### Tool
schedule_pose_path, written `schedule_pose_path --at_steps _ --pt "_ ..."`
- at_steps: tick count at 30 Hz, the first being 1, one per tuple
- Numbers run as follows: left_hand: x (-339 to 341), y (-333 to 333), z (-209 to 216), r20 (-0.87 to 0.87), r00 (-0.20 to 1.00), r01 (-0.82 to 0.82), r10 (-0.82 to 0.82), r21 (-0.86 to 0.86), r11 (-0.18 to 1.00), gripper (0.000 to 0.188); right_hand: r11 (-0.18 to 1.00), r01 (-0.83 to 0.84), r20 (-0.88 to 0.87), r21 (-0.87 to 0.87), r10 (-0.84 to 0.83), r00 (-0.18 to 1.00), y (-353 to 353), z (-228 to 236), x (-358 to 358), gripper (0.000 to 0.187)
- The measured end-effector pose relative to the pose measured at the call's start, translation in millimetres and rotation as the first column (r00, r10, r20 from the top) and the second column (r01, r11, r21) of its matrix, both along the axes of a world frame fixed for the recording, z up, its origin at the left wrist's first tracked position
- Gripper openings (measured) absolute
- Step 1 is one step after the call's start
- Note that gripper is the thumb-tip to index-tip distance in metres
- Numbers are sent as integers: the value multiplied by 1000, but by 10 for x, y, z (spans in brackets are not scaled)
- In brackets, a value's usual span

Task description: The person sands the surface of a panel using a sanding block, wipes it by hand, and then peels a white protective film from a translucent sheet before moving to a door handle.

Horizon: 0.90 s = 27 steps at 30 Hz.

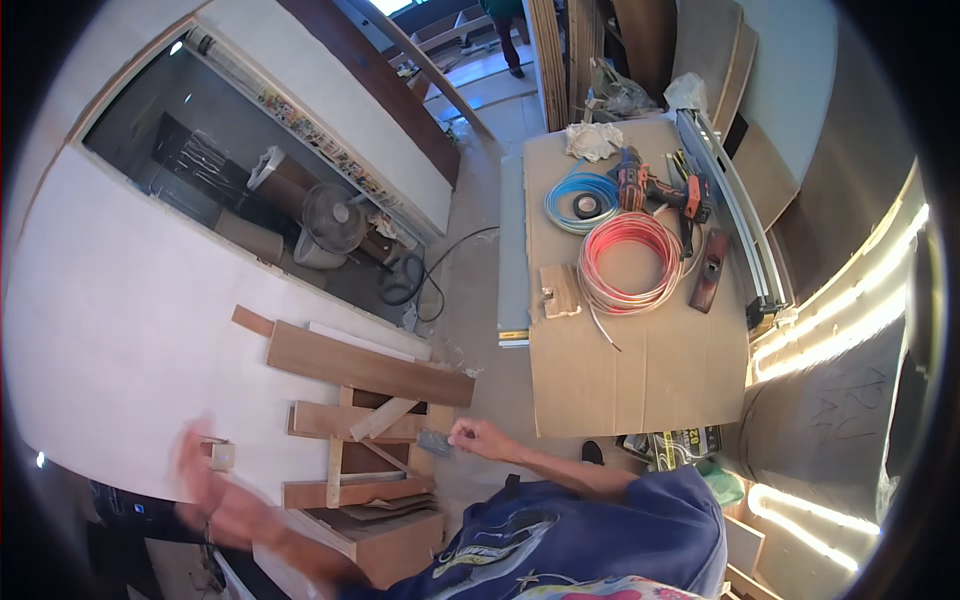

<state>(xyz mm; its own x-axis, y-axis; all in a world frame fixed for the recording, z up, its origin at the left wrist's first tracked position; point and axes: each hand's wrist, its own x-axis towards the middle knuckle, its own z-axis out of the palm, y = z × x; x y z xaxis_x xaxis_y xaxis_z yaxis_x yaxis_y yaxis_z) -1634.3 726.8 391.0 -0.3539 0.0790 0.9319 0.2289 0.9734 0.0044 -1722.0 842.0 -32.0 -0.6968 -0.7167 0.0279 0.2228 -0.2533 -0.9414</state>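
My left hand (205, 485) is smeared by motion in front of the white wall panel (120, 330) at the lower left. Right beside its fingers is a small pale square piece (222, 456); whether the hand touches it or holds it, I cannot tell. My right hand (482, 438) has its fingertips pinched on a small dark grey flat piece (434, 442), too unclear to name. That piece hangs in front of stacked wooden boards (370, 362).
On a cardboard-covered table (640, 385) lie red wire (630, 300), blue wire (553, 200), black tape (587, 206), a cordless drill (632, 185) and a wooden block (560, 291). A fan (335, 217) stands beyond the wall opening. Metal rails (735, 215) line the table's right side.
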Motion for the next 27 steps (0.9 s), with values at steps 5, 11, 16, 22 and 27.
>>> schedule_pose_path --at_steps 5,11,16,22,27 --pt "-13 -363 -1744 672 707 -266 -220 542 797 37 936 113 420 -333 40 906 -20 589 -97 15" --pt "83 -344 -2626 447 755 -330 -480 891 311 30 846 74 549 -527 274 790 -235 722 -49 14" --pt "46 -366 -2607 482 792 -363 -373 865 347 17 862 16 436 -507 240 867 -265 723 -13 18" --pt "76 -302 -2584 587 697 -394 -413 794 464 17 850 19 285 -526 155 946 -61 846 -73 46" --pt "18 0 -2532 570 561 -352 -601 821 450 16 828 -235 151 -510 355 922 154 962 -236 63"
